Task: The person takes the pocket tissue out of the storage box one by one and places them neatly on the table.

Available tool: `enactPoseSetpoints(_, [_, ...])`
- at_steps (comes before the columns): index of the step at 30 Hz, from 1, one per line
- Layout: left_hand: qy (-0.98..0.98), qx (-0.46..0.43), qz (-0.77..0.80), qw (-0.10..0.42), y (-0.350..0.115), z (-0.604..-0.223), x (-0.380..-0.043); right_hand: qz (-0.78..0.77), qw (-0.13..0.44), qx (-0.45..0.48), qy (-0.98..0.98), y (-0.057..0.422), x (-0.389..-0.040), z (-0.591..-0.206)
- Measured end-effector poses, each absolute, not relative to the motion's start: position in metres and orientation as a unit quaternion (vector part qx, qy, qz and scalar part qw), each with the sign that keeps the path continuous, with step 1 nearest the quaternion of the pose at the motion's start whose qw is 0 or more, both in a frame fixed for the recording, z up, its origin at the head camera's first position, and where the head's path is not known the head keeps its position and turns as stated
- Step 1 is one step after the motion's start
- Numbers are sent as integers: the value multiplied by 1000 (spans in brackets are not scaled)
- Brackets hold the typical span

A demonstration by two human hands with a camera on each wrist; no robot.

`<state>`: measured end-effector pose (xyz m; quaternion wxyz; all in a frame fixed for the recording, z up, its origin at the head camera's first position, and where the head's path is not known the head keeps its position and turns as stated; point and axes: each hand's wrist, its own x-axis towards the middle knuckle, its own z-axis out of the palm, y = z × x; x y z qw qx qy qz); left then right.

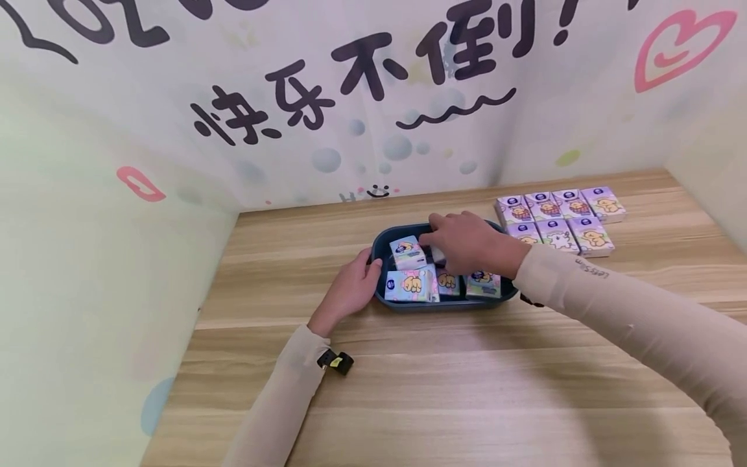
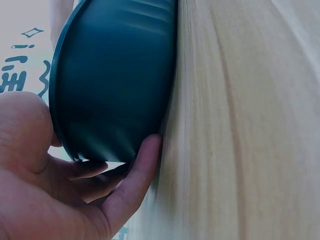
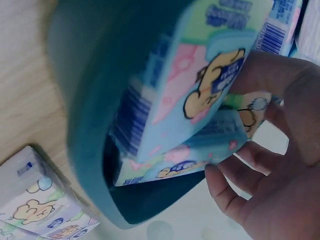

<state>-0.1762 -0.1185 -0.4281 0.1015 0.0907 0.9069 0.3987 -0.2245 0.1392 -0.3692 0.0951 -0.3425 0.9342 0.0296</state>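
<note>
A dark teal oval plastic tub (image 1: 446, 307) stands on the table with several blue-and-pink tissue packs (image 1: 408, 285) inside, each printed with a cartoon bear. My left hand (image 1: 352, 285) grips the tub's left end, thumb at the rim; in the left wrist view its other fingers lie along the tub wall (image 2: 112, 85). Reaching over the right rim, my right hand (image 1: 467, 241) is down among the packs, pinching one tissue pack (image 3: 252, 112) between thumb and fingers. That pack is mostly hidden by the hand and a nearer tissue pack (image 3: 215, 75).
Behind and right of the tub, several purple tissue packs (image 1: 560, 237) lie side by side in two rows. The wood-grain table (image 1: 408, 389) meets a printed wall sheet (image 1: 292, 168) at the back and pale walls at both sides.
</note>
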Motion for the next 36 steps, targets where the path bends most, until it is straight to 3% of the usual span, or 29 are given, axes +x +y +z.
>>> enactPoseSetpoints(9, [907, 89, 399, 105, -118, -429, -177, -87, 109, -329, 934, 144, -229, -361])
enactPoseSetpoints(29, [904, 92, 405, 103, -118, -431, -177, -150, 62, -279, 946, 185, -231, -349])
enactPoseSetpoints(36, [905, 88, 404, 103, -119, -431, -178, -146, 72, -259, 952, 206, -231, -347])
